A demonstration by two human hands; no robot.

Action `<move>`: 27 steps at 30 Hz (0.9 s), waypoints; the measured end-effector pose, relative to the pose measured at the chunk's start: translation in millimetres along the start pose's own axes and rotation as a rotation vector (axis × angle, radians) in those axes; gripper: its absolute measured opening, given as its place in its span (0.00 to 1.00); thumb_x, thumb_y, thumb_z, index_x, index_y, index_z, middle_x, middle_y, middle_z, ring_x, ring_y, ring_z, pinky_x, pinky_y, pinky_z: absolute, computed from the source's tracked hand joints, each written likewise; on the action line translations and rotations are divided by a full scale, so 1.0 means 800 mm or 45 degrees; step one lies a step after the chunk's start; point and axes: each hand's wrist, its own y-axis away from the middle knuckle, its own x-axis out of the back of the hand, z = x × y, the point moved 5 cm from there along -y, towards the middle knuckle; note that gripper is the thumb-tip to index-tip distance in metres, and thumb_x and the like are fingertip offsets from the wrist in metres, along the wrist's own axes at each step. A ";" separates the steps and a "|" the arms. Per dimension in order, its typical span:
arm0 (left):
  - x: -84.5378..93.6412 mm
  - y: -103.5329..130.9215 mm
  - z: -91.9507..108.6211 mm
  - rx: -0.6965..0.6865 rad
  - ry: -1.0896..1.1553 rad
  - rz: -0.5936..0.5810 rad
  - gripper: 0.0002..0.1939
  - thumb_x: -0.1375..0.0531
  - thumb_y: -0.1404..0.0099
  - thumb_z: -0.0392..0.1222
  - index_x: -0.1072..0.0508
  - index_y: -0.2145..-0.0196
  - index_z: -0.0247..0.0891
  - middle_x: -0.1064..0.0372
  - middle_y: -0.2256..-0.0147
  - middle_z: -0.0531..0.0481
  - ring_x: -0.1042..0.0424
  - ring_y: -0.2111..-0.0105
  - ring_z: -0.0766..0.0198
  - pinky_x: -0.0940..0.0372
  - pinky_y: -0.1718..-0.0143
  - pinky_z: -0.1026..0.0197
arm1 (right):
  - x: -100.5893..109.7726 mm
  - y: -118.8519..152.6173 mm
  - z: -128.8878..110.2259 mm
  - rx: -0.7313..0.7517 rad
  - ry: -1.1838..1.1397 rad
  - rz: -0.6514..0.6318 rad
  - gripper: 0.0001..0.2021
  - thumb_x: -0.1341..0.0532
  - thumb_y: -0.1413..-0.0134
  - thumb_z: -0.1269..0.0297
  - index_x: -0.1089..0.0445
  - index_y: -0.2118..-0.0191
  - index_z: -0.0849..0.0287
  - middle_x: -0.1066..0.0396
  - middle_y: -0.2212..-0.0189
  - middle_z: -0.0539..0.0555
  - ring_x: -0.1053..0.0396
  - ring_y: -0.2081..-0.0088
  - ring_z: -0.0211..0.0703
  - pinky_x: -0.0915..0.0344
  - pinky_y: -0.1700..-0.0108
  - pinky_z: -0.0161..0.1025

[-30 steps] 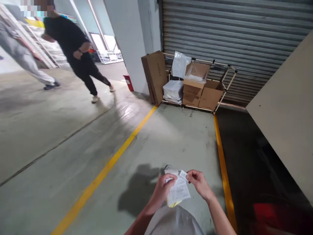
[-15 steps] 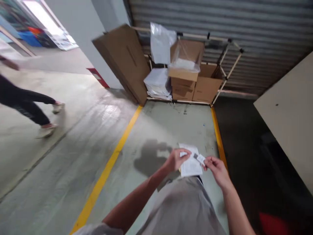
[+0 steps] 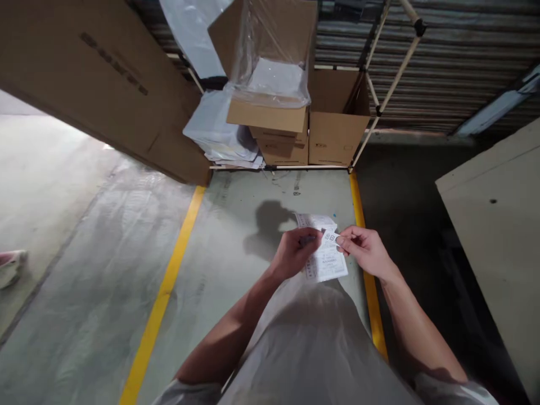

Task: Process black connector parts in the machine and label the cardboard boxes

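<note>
As we look down past our loose grey garment (image 3: 324, 349), a thin, white printed sheet (image 3: 327, 265) is in front of us, held between our two bare hands. Our left hand (image 3: 293, 253) curls, thumb and index finger pinching the sheet's left side; we cannot tell whether they also touch the small card (image 3: 329, 237). Our right hand (image 3: 366, 248) pinches that card, flat and white with large dark characters, thumb against bent fingers, above the sheet.

Ahead of us, a rack (image 3: 396, 76) of pale round tubes and black joints bears an open brown box (image 3: 270, 112) with wrinkled clear plastic (image 3: 253, 73) spilling over its edge. To its right is another open carton (image 3: 335, 138); to its left, a white stack (image 3: 221, 126). A tall, smooth cardboard box (image 3: 105, 84) leans at our left.

Beneath us, the grey-green floor (image 3: 228, 225) is scuffed, with a left yellow line (image 3: 169, 275) and a right yellow line (image 3: 367, 264). Behind the rack is a ribbed metal shutter (image 3: 476, 50); a pale flat panel (image 3: 502, 225) slants at right, and another person's shoe (image 3: 12, 269) shows at the left edge
</note>
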 end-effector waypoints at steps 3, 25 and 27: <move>-0.025 -0.098 -0.008 0.095 0.117 -0.114 0.17 0.35 0.35 0.52 0.19 0.67 0.32 0.28 0.73 0.49 0.35 0.73 0.67 0.40 0.70 0.64 | 0.054 -0.071 0.008 -0.038 0.019 0.040 0.21 0.31 0.44 0.45 0.28 0.70 0.61 0.31 0.79 0.49 0.37 0.77 0.33 0.41 0.73 0.33; -0.030 -0.731 0.015 0.173 0.063 -0.291 0.13 0.34 0.39 0.47 0.23 0.72 0.34 0.34 0.76 0.53 0.41 0.75 0.70 0.45 0.73 0.65 | 0.333 -0.599 -0.059 -0.187 -0.145 -0.029 0.14 0.29 0.46 0.53 0.22 0.65 0.60 0.28 0.76 0.50 0.38 0.78 0.31 0.40 0.75 0.33; -0.032 -0.747 0.012 0.192 0.013 -0.187 0.13 0.35 0.39 0.47 0.23 0.71 0.33 0.33 0.76 0.53 0.40 0.75 0.70 0.44 0.73 0.65 | 0.348 -0.629 -0.059 -0.207 -0.110 -0.126 0.13 0.28 0.48 0.54 0.21 0.64 0.60 0.27 0.75 0.50 0.38 0.77 0.32 0.40 0.74 0.33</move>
